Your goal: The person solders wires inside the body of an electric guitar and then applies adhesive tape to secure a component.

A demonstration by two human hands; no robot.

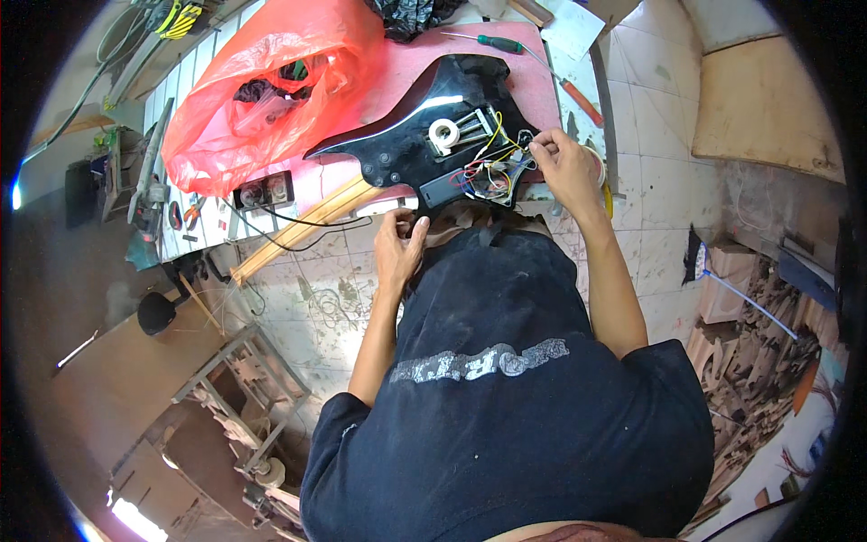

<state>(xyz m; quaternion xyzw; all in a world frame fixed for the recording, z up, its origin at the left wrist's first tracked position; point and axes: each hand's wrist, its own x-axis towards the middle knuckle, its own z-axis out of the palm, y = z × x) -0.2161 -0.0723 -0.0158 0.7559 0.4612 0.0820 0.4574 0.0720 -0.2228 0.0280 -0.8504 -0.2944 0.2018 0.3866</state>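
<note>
A glossy black electric guitar body (406, 126) lies back side up on the bench, its pale wooden neck (307, 226) pointing down to the left. Coloured wires (497, 167) spill from a cavity in it. A white tape roll (443, 135) rests near the spring cavity (471, 133). At the body's right edge, my right hand (564, 167) is closed in a pinch at a thin wire; the fingertips partly hide it. My left hand (400, 248) is beside the body's near edge, fingers bent and thumb apart, with nothing visible in it.
A red plastic bag (271, 90) stands at the left of the pink mat (415, 72). Two screwdrivers, one green-handled (499, 42) and one red-handled (581, 102), lie at the far right. A black box with a cable (265, 190) and pliers (192, 213) are on the left. Wood scraps (750, 370) pile up on the floor.
</note>
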